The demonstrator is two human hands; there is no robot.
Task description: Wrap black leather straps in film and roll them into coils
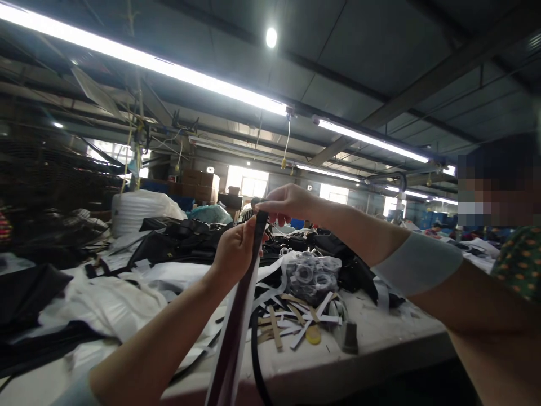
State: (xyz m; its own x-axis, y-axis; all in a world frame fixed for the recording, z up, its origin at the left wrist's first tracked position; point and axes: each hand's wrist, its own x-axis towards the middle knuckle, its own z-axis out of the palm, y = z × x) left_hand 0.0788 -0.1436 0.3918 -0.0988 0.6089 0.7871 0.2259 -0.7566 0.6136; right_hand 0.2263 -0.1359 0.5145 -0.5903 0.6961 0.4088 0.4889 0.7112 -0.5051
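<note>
Raised in front of me over the table edge is a long dark strip of material (242,307), maroon-black with pale edges and a black upper end. My left hand (234,248) is closed around it just below that end. With its fingers pinched together, my right hand (291,203) grips the tip at the top. The strip hangs from my hands down past the bottom of the view. Beside it a thin black cord or band (256,355) droops over the table's front edge; its upper end is hard to make out.
The white table (380,327) bears white and brown paper strips (291,321), a yellow disc (313,334), and a plastic bag of rolls (310,276). White cloth (110,299) and black material (169,242) are heaped at left and behind. A person (518,259) is at right.
</note>
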